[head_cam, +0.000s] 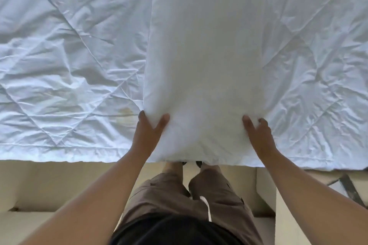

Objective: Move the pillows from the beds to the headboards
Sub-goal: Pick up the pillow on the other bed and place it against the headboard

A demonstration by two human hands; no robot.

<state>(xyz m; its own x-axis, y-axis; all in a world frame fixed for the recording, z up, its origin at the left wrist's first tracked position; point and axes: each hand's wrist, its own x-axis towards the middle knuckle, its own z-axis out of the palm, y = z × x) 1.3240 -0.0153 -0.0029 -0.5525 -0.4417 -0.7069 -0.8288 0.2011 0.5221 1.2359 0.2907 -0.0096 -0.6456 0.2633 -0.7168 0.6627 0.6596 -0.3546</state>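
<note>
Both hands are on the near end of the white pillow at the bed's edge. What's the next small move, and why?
Probably lift. The left hand and right hand pinch the near corners of the long white pillow, which lies lengthwise on the wrinkled white quilted cover. No headboard is in view, so raising it clear comes before carrying.

Bare forearms (111, 183), brown trousers (179, 199), black top (175, 230).
</note>
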